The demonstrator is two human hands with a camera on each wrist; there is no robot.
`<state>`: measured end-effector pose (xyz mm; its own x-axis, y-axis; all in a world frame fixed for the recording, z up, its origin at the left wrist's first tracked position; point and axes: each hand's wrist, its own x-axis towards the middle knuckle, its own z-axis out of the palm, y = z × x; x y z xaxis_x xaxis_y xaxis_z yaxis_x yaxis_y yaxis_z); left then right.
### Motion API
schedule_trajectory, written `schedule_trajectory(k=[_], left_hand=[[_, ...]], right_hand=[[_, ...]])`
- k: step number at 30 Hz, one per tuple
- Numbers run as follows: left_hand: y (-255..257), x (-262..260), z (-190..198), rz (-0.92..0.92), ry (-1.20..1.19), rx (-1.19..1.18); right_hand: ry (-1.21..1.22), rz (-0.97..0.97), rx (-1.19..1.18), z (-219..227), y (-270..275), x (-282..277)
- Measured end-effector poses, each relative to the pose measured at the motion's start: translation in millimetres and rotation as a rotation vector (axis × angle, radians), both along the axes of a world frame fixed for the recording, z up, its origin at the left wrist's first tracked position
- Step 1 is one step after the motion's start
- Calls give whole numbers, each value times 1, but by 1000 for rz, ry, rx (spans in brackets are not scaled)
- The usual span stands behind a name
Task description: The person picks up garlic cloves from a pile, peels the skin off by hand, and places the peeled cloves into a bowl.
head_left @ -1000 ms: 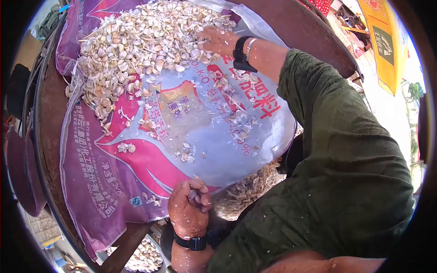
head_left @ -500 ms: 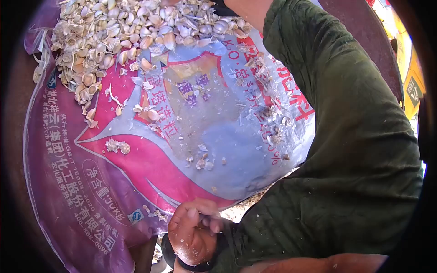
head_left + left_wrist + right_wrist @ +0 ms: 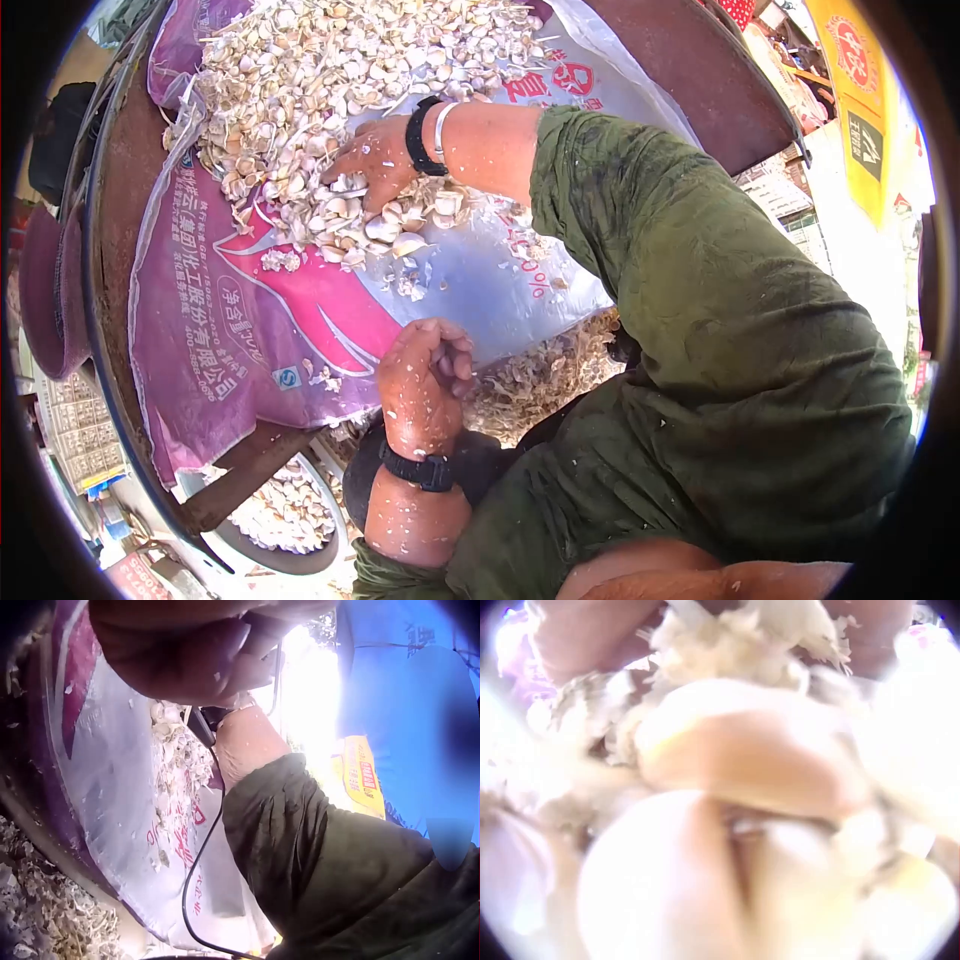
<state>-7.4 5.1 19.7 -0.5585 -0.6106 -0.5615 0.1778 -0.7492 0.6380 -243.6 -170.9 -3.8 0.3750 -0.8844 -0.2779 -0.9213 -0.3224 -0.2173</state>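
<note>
My right hand lies palm-down at the near edge of a heap of garlic cloves, its fingers among the cloves and partly hidden. In the right wrist view, blurred cloves fill the foreground, with the fingers behind them. Near the bag's front edge, my left hand is curled, thumb side up. At its fingertips in the left wrist view shows a small pale, clove-like piece, mostly covered by the fingers. Under the heap is a printed purple and white fertilizer bag.
The bag covers a brown rimmed table. Dry garlic skins lie below its front edge, and a basin of garlic cloves stands at lower left. Flakes of skin are scattered on the bag. A black cable crosses the left wrist view.
My right hand has come from the heap's far right side leftward and nearer, and cloves now cover more of the bag's printed middle. The left hand stays curled near the front edge.
</note>
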Motion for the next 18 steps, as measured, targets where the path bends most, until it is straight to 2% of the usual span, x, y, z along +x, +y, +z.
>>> schedule_trajectory(k=[2,4,6,7,8,12,13,14,16,17,18], left_hand=[[0,-4,-9,-1,11,9],[-1,-4,-13,-14,38,-30],[-2,-7,-14,-13,11,-26],[-2,-7,-14,-13,9,-34],[-2,-7,-15,-13,8,-41],[-3,-9,-22,-12,2,-51],[-3,-10,-19,-13,9,-45],[-3,-11,-20,-17,7,-39],[-4,-11,-23,-39,-4,-45],[-4,-10,-26,-28,14,-42],[-4,-10,-27,-26,14,-37]], right_hand=[[81,6,-105,16,47,12],[123,32,-148,14,73,8],[73,-29,-269,4,99,-4],[199,-72,-197,4,107,-12],[219,-93,-249,-9,113,-28],[131,-217,-423,-39,129,-87],[217,-196,-400,-45,122,-107],[445,-58,-395,-59,115,-129],[62,-428,-293,-44,116,-133],[61,-426,-287,-32,122,-123],[184,-533,-344,-16,131,-105]])
